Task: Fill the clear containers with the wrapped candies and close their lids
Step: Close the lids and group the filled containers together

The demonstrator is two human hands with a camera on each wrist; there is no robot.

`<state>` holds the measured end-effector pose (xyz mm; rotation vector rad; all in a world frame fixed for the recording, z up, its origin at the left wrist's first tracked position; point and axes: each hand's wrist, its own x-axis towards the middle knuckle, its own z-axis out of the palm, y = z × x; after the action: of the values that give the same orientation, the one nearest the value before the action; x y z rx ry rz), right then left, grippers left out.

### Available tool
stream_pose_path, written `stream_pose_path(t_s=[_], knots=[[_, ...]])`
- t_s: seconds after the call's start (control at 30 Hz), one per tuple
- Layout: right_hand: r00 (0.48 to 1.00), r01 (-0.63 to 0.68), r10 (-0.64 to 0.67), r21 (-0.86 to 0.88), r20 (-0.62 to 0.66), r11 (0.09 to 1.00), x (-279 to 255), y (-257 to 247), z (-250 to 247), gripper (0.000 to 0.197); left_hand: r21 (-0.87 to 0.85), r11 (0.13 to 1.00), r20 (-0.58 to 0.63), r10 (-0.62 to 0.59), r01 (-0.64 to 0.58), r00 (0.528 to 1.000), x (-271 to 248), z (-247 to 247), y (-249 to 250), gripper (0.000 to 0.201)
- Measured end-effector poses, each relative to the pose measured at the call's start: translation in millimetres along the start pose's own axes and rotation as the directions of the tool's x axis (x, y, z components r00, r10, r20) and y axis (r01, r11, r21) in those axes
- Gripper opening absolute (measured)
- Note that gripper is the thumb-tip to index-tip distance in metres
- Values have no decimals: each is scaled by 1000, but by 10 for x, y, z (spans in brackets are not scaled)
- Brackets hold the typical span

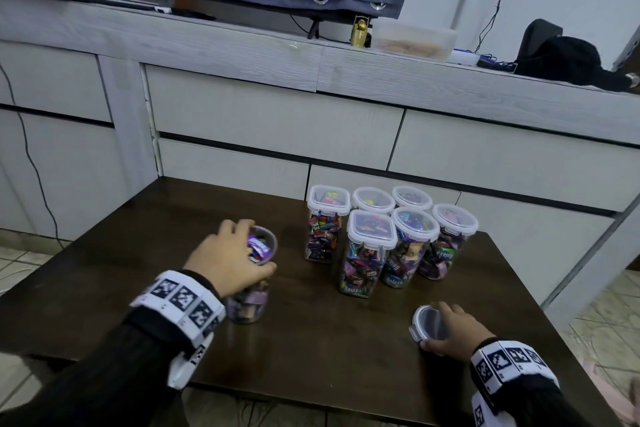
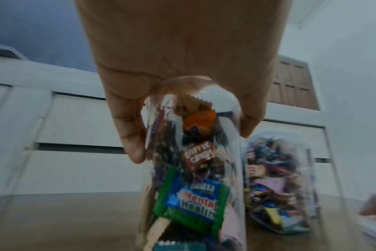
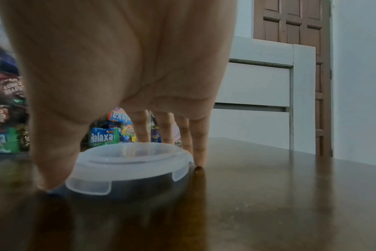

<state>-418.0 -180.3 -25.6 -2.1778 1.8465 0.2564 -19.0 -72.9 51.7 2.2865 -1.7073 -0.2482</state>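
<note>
An open jar [image 1: 254, 274] full of wrapped candies [image 2: 195, 200] stands on the tabletop [image 1: 329, 340], left of the six lidded jars [image 1: 388, 236]. The left hand [image 1: 225, 262] reaches down over it, fingers and thumb curled round its rim. Right of the open jar lies a loose lid [image 1: 429, 324]; the right hand [image 1: 453, 331] arches over it, thumb and fingertips [image 3: 199, 144] gripping its edges against the tabletop.

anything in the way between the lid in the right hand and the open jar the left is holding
Nothing visible does. Bare table lies between the lid and the open jar; the closed jars stand farther back.
</note>
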Motion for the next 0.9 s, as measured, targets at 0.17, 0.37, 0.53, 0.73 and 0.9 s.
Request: stream_pose_path(t_s=[0.17,0.37,0.53,0.73,0.9], knots=[[999,38,-38,-11,-8,999,-26,-40,10,87,-112,972,66,213,-205,975,-80,237,532,100],[995,97,-97,56,-2,994,-64,-59,-41,95,-542,806,-12,273,-236,962,-192,659,844,125],[981,129,-87,247,-173,960,-133,-39,-356,92,-794,581,-27,258,-178,966,-167,909,815,97],[888,371,-183,425,-421,826,-314,-312,-935,84,-834,521,25,364,-182,931,-111,948,780,88],[775,622,-490,345,-399,703,-643,-922,-1175,88,-845,503,57,423,-182,904,-87,911,772,93]])
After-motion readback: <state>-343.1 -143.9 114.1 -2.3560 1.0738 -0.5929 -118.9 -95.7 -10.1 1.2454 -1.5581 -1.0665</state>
